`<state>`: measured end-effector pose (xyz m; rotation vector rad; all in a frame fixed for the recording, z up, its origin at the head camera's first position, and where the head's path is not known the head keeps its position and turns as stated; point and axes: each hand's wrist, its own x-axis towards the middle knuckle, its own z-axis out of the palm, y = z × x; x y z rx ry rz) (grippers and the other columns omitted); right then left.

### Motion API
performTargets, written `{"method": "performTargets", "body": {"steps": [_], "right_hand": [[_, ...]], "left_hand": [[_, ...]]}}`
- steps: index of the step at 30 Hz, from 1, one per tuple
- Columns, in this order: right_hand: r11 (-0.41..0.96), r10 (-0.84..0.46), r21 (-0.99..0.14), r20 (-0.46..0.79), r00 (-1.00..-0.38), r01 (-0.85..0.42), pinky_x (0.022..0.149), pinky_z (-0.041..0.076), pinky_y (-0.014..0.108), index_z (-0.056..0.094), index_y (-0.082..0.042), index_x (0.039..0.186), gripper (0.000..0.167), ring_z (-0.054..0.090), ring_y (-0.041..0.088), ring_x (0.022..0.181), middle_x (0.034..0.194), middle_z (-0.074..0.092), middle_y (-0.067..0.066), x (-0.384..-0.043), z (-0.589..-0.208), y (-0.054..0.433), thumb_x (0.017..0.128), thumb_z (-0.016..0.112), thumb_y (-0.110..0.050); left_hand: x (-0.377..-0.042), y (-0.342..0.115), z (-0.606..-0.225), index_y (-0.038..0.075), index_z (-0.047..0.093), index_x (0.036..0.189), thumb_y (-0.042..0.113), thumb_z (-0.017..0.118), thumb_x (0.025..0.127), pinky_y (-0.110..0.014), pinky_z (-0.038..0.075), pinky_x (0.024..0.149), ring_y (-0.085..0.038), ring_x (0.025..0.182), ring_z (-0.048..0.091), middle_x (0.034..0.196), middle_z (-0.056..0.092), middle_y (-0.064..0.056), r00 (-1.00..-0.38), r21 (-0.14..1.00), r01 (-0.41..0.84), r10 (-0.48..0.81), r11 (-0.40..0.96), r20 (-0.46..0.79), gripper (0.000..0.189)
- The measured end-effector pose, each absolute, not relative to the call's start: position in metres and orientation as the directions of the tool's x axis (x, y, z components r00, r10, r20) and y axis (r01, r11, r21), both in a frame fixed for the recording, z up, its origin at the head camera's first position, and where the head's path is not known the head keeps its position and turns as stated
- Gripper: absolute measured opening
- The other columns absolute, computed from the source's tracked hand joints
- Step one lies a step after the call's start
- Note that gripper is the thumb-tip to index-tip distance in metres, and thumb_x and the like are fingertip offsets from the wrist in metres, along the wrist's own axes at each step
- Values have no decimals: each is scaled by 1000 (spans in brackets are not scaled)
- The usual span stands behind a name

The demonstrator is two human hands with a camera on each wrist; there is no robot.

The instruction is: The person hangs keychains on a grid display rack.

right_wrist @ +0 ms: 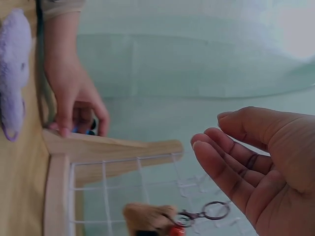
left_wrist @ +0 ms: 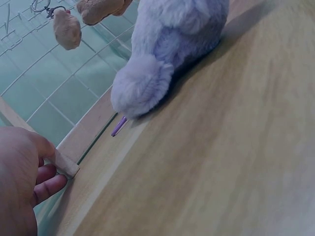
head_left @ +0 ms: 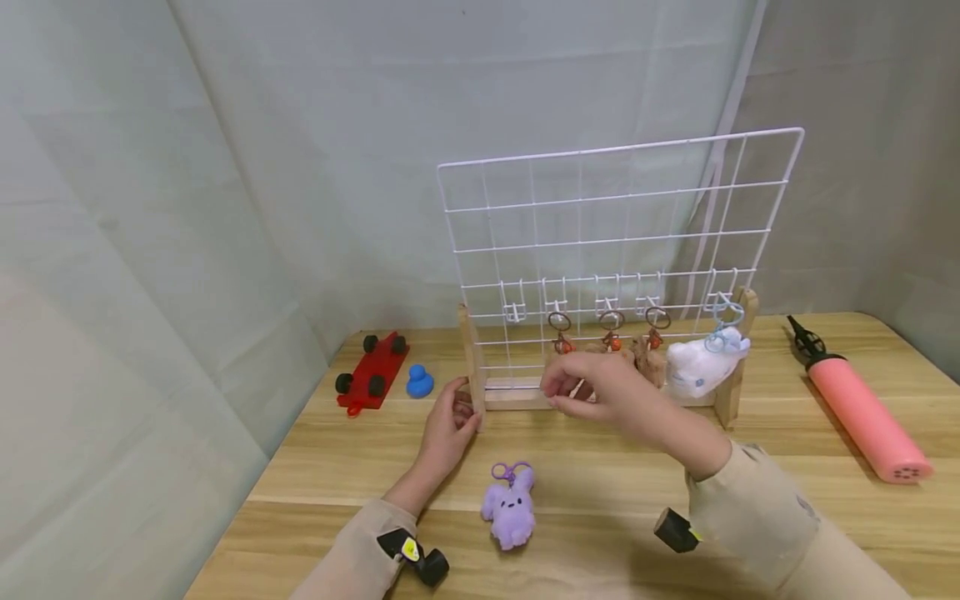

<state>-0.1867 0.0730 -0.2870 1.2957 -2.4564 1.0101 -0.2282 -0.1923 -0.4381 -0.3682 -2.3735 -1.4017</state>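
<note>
A white wire grid rack (head_left: 622, 242) stands in a wooden base. My left hand (head_left: 447, 433) grips the left wooden post (head_left: 472, 358), thumb in front and fingers around its far side. In front of the grid my right hand (head_left: 607, 392) hangs in the air, its fingers loosely bent with nothing between them. Brown plush keychains (right_wrist: 147, 216) hang from hooks behind the right hand, which partly hides them. A white plush keychain (head_left: 705, 362) with a blue ring hangs at the right end. The leftmost hook (head_left: 514, 310) is bare. A purple plush keychain (head_left: 512, 508) lies on the table between my forearms.
On the left of the table (head_left: 300, 533) lie a red toy chassis with black wheels (head_left: 373, 372) and a small blue knob-shaped piece (head_left: 420, 382). A pink hand pump (head_left: 862, 412) lies on the right. Pale cloth (head_left: 337, 150) hangs behind.
</note>
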Motion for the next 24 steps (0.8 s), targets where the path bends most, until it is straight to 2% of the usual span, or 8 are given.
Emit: {"method": "performTargets", "body": {"steps": [4,11,24], "right_hand": [[364,-663,-508,447,-600,-781,64,55,19,65,-9,93,9,64,7,78,87,69,0,-187,-298,67,86,68,-5],[370,-673,-574,377,-637,-730,66,54,20,65,-10,94,7,62,4,78,85,68,-1,-188,-320,59,88,67,-7],[396,-688,-604,302,-659,-691,67,53,20,66,-8,91,5,61,2,75,84,68,-1,-203,-368,43,87,67,-5]], "left_hand": [[-228,-192,-439,-3,43,132,-9,65,84,-19,54,68,-26,84,60,104,60,-23,-901,787,398,42,471,431,54],[-227,-191,-438,-4,43,132,-8,66,84,-19,54,68,-25,84,60,103,60,-22,-899,792,407,45,456,436,54],[-228,-193,-441,-3,43,131,-9,65,84,-21,55,69,-25,83,61,102,60,-22,-881,760,434,54,485,469,53]]}}
